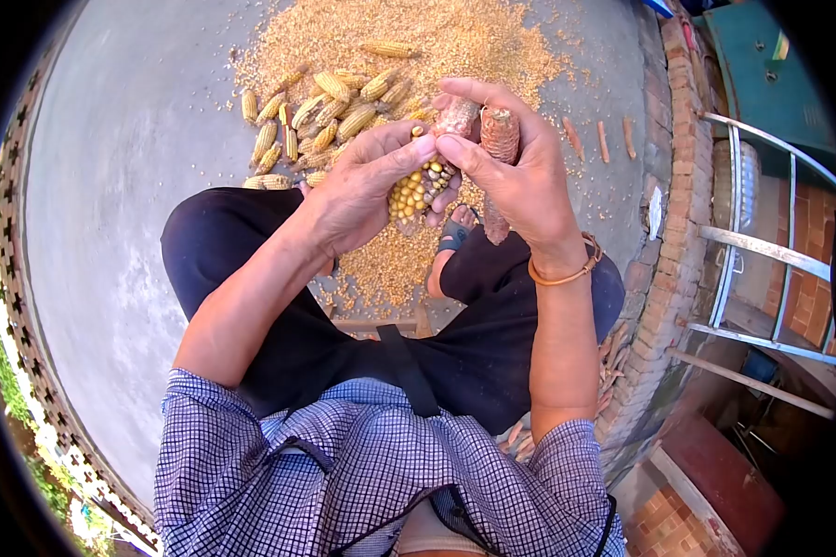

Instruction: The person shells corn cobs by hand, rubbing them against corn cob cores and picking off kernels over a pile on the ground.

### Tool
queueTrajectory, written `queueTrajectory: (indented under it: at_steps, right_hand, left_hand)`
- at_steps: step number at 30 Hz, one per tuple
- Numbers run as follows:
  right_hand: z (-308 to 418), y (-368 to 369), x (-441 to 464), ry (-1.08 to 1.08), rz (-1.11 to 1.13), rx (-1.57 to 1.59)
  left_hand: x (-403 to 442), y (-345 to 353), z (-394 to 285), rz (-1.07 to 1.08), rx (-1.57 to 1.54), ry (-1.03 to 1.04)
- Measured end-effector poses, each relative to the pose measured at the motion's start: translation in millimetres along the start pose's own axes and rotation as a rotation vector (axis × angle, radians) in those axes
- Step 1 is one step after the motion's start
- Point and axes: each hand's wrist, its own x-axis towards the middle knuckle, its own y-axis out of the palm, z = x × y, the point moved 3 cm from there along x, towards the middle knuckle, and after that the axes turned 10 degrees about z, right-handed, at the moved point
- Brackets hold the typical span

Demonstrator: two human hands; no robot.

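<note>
An ear of corn (407,197), partly stripped, is held up in front of me. Yellow kernels cover its lower end, with some darker ones at the side, and its upper end is bare. My left hand (378,174) is closed around it, thumb pressed on top. A reddish bare corn cob (500,136) is gripped in my right hand (522,172), its lower end showing below the palm. The right thumb also touches the ear near its bare part, and both thumb tips nearly meet. Some fingers are hidden behind the corn.
Unshelled ears (330,111) lie piled ahead on the left, beside a wide spread of loose kernels (418,32). Several stripped cobs (604,141) lie right of it. A low brick edge (683,186) and a metal frame (762,239) stand on the right.
</note>
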Motion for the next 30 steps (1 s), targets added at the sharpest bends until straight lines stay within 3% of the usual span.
queueTrajectory:
  at_steps: [4,7,13,16,19,25,30]
  right_hand:
    - [-8.5,-2.9,2.6,-0.117,-0.003,-0.235]
    - [-6.4,1.9,1.2,-0.062,-0.009,-0.141]
    - [-6.9,2.5,1.7,-0.066,0.008,-0.242]
    - [-2.9,6.7,1.1,0.094,0.022,-0.053]
    - [-10.5,-0.1,2.9,0.046,-0.005,-0.282]
    - [-7.0,-8.8,4.4,-0.295,0.01,-0.663]
    - [-0.3,-8.0,1.6,-0.251,0.107,-0.677]
  left_hand:
    - [-1.6,-0.5,-1.6,-0.05,-0.021,-0.029]
    - [-3.4,0.0,-2.8,-0.103,-0.013,-0.056]
    - [-3.2,2.2,-2.3,-0.142,-0.029,-0.074]
    - [-5.6,-2.2,2.5,-0.141,-0.083,-0.092]
    - [-6.6,-1.9,-1.4,-0.135,-0.073,-0.109]
    - [-8.2,0.0,-8.2,-0.111,-0.059,-0.161]
    - [-10.5,1.6,-9.1,-0.081,0.049,-0.197]
